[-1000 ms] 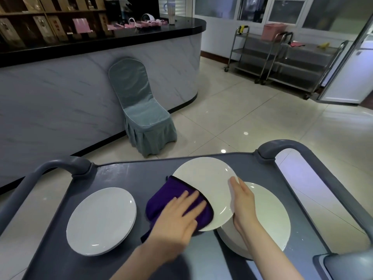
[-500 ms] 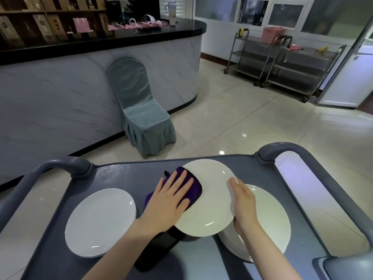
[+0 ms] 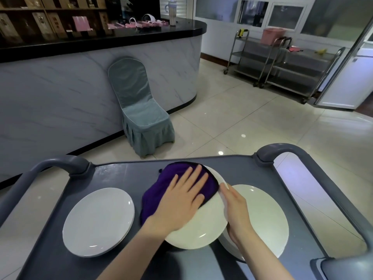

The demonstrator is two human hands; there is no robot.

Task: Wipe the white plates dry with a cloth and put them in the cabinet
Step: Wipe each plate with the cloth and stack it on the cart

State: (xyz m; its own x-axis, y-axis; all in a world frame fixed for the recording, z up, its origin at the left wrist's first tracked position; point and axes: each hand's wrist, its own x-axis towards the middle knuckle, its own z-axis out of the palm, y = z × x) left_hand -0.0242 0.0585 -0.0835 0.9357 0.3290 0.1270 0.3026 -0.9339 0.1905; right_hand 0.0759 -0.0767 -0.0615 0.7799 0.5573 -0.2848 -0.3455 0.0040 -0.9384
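I hold a white plate [image 3: 203, 229] tilted above the grey cart top [image 3: 121, 174]. My right hand [image 3: 236, 211] grips its right rim. My left hand [image 3: 185, 199] lies flat with straight fingers on a purple cloth [image 3: 179, 174], pressing it against the plate's far upper part. Under my right hand a stack of white plates [image 3: 264, 217] stands on the cart's right side. Another white plate pile [image 3: 99, 221] rests on the cart's left side.
The cart has raised grey handles at the far left [image 3: 58, 162] and far right [image 3: 282, 152]. A blue-grey covered chair [image 3: 139, 110] stands against a marble counter [image 3: 60, 87]. Steel trolleys [image 3: 282, 63] stand at the back right on the tiled floor.
My left hand has slid the purple cloth from the plate's near left edge up and across to its far part. The plate stays held at its right rim.
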